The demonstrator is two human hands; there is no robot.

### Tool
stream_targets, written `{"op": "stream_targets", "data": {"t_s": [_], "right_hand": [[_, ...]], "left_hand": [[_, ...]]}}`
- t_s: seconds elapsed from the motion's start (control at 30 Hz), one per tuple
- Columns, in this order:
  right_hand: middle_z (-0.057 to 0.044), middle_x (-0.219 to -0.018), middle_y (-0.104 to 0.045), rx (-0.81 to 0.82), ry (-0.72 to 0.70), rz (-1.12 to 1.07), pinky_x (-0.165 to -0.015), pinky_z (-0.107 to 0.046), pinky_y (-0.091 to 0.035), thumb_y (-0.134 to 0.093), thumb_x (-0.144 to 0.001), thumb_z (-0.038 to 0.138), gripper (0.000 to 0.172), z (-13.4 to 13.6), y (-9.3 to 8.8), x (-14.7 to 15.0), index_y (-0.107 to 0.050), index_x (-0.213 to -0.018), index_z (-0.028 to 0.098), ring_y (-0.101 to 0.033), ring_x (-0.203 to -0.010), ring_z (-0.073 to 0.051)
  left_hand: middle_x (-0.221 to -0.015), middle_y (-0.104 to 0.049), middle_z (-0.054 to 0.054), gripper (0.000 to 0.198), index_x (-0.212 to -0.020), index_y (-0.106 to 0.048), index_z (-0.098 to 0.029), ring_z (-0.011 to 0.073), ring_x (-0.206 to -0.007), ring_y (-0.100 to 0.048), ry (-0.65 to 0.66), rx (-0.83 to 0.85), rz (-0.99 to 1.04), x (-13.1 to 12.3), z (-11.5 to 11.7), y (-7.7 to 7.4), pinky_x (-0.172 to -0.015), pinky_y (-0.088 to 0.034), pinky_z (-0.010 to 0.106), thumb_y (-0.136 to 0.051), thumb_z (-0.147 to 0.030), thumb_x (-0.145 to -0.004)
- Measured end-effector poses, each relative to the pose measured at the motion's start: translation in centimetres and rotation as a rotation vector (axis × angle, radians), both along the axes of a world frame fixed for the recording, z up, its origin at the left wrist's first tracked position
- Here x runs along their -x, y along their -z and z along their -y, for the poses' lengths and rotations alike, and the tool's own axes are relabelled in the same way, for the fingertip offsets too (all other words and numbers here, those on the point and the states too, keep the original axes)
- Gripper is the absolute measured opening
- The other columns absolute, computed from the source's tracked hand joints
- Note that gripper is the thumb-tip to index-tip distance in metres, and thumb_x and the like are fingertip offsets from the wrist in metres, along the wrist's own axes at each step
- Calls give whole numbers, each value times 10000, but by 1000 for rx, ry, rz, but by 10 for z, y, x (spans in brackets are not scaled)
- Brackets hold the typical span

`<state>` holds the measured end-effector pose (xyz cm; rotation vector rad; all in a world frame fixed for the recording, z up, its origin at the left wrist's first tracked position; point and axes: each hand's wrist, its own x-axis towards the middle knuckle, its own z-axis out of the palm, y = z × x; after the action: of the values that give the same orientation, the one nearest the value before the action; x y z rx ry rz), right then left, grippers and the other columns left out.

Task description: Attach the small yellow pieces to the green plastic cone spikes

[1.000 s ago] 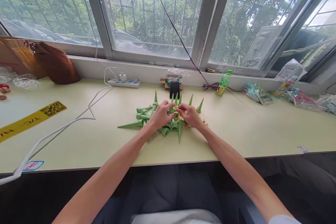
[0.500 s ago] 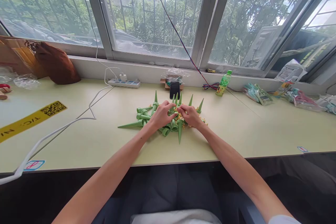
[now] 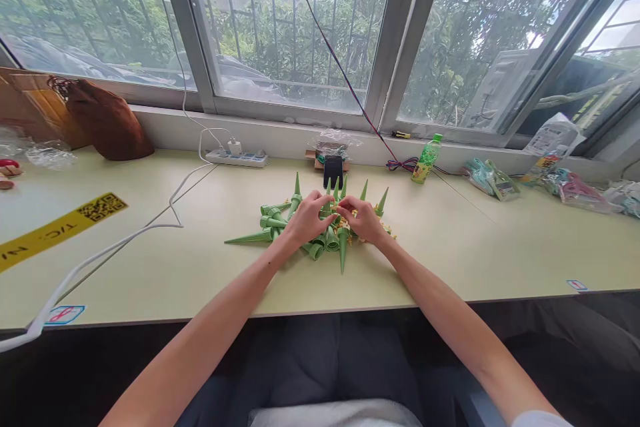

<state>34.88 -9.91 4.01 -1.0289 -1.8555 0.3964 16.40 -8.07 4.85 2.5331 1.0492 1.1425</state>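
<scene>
1. Head view: the left hand (image 3: 306,219) and the right hand (image 3: 361,219) meet fingertip to fingertip over a heap of green cones (image 3: 280,220), fingers curled around something small between them; what it is, and how firmly it is pinched, cannot be told.
2. Tiny yellow pieces (image 3: 388,233) lie scattered among the cones, just beside the right hand.
3. These cones are smooth matte plastic, hollow at the wide round end and tapering to sharp tips; some stand upright, others lie flat, radiating outward at the middle of the table (image 3: 200,267), a pale, smooth surface.
4. Behind the heap, a dark phone (image 3: 333,170) leans near crinkled clear wrapping.
5. Farther out lie a white power strip (image 3: 236,158), a looping white cable (image 3: 125,240), a green bottle (image 3: 427,158) and a soft brown pouch (image 3: 107,121).
</scene>
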Motion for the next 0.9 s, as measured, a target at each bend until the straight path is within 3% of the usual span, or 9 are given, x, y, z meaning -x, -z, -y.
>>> {"op": "stream_targets", "data": {"t_s": [0.57,0.73,0.9], "right_hand": [[6,-608,-505,15,62,97,-571,-259,-326,-465,-922,458,363,2,-3,0,-578,-714,182,-408,-587,-130],[-1,-616,-525,7,64,89,-570,-256,-338,-462,-926,488,393,1,-1,0,-595,-726,177,-421,-591,-130],[-28,-700,-620,-16,44,52,-605,-265,-401,-475,-927,497,376,-1,1,0,-632,-805,178,-525,-637,-148]], "left_hand": [[-934,-533,19,305,-1112,-610,-211,98,-584,-488,27,8,-13,1,-1,3,-645,-452,268,-657,-305,-826],[-930,-524,16,297,-1107,-610,-206,88,-563,-470,23,6,-11,1,-1,2,-643,-453,265,-653,-295,-827],[-939,-518,21,301,-1113,-610,-202,93,-582,-481,5,4,2,1,0,0,-652,-460,267,-650,-290,-828]]}}
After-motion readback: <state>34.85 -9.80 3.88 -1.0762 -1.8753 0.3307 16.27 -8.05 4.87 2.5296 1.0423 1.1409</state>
